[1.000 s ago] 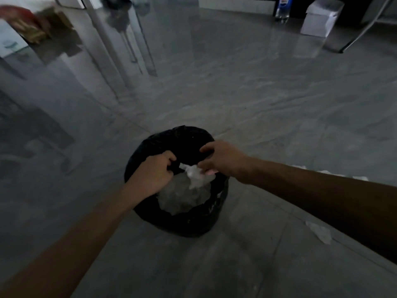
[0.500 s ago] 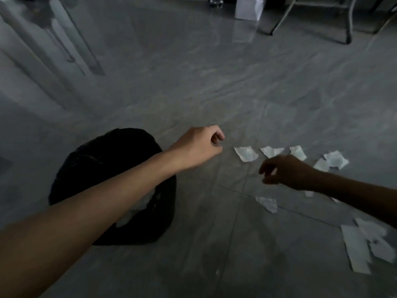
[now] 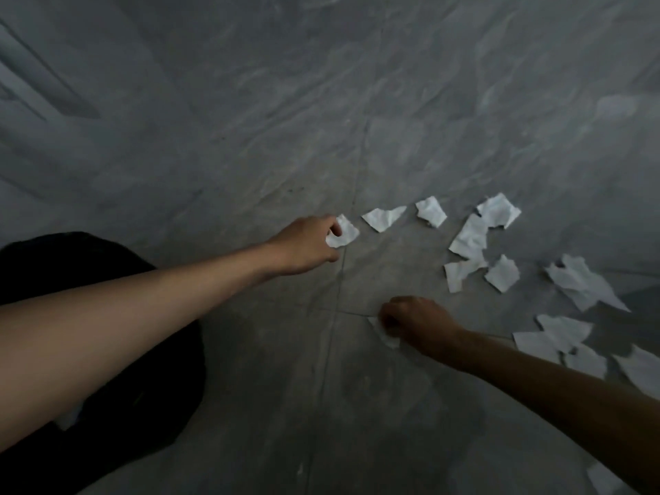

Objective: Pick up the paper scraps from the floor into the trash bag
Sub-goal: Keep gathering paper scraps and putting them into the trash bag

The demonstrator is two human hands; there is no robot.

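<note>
The black trash bag (image 3: 107,405) stands on the grey floor at the lower left, partly hidden under my left forearm. My left hand (image 3: 307,244) reaches out past it and pinches a white paper scrap (image 3: 344,234) lying on the floor. Nearer to me, my right hand (image 3: 414,323) is curled over another small scrap (image 3: 387,337), pinching it against the floor. Several more torn white scraps lie to the right, among them one (image 3: 384,217) just beyond my left hand and a larger piece (image 3: 585,284) farther right.
Grey marble-look tiles (image 3: 321,101) cover the floor, with a grout line running between my hands. A cluster of larger scraps (image 3: 560,337) lies at the right edge beside my right forearm.
Both hands left the bag's rim, swung right and came down onto the floor. The left now pinches the nearest scrap in the row and the right one closer to me. The view tilted down.
</note>
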